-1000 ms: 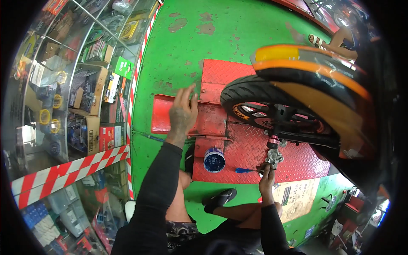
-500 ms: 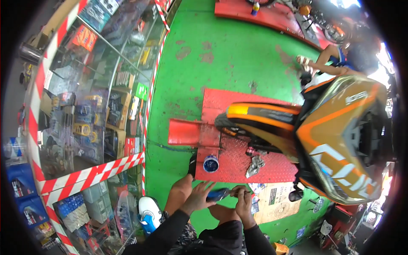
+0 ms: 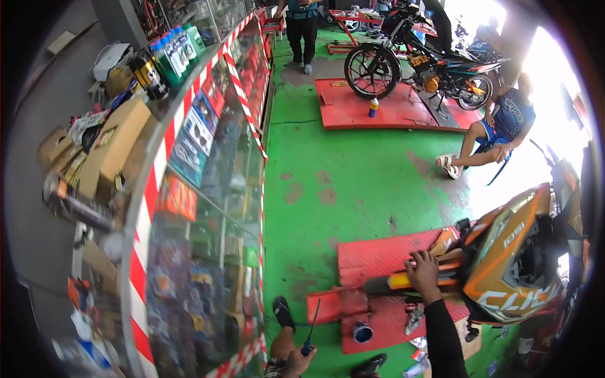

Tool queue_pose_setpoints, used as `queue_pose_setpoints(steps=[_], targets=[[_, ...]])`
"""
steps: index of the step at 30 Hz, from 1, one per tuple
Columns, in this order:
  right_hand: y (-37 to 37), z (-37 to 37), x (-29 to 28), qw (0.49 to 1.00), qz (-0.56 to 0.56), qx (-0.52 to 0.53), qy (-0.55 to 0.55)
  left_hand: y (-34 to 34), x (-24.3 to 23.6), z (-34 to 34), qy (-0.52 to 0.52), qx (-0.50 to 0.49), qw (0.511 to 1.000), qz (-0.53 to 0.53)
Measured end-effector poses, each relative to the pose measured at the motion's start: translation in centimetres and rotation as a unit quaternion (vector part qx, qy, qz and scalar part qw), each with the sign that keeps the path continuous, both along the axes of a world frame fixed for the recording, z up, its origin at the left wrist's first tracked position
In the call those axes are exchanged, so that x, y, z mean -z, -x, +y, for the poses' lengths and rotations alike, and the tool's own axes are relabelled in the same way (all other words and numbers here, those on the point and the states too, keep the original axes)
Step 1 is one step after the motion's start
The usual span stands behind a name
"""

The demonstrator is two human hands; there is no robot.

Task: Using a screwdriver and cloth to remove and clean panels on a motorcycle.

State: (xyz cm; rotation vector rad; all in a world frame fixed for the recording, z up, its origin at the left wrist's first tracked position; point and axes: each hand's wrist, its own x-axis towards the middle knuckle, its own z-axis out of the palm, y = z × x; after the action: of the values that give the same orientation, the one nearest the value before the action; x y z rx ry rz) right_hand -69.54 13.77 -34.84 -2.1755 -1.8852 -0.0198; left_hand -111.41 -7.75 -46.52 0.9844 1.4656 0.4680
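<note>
In my left hand [image 3: 299,363] is a screwdriver [image 3: 309,346] with a blue handle, its long dark shaft pointing upward. My right hand [image 3: 424,273] reaches over the front fender [image 3: 398,281] of an orange and gold scooter [image 3: 513,258], fingers somewhat spread and holding nothing I can see. Whether it presses on the fender or hovers over it, I cannot tell. Under the front wheel lies a red metal platform [image 3: 353,261]. A small blue-rimmed can [image 3: 362,332] stands on it, close to a crumpled silvery piece [image 3: 414,319].
A glass display case [image 3: 208,252] edged in red and white tape runs along the left, with boxes and bottles on top. A person [image 3: 507,120] sits at the right. Another person [image 3: 302,31] stands at the back. A second motorcycle [image 3: 428,63] is on a red platform [image 3: 340,113].
The view has swung up toward the far floor. My right hand has left the screwdriver and moved out to the scooter's front fender. The screwdriver stays in my left hand, now upright.
</note>
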Motion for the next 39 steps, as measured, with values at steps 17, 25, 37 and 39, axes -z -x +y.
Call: queue_pose_setpoints(steps=[17, 25, 37, 39], targets=[[2.7, 2.5, 1.9, 0.988, -0.095, 0.038, 0.112, 19.3, -3.6, 19.4, -0.223, -0.057, 0.962, 0.147], [1.3, 4.8, 4.4, 0.979, -0.065, 0.136, 0.137, 13.0, -7.8, 36.1, -0.022, 0.07, 0.993, -0.092], [3.6, 3.9, 4.5, 0.927, 0.017, 0.32, 0.194, -8.9, -5.4, 58.4, -0.125, 0.626, 0.767, 0.064], [3.5, 2.6, 4.5, 0.941, -0.008, 0.277, 0.194, -15.5, -5.6, 60.3, -0.114, 0.641, 0.757, 0.052]])
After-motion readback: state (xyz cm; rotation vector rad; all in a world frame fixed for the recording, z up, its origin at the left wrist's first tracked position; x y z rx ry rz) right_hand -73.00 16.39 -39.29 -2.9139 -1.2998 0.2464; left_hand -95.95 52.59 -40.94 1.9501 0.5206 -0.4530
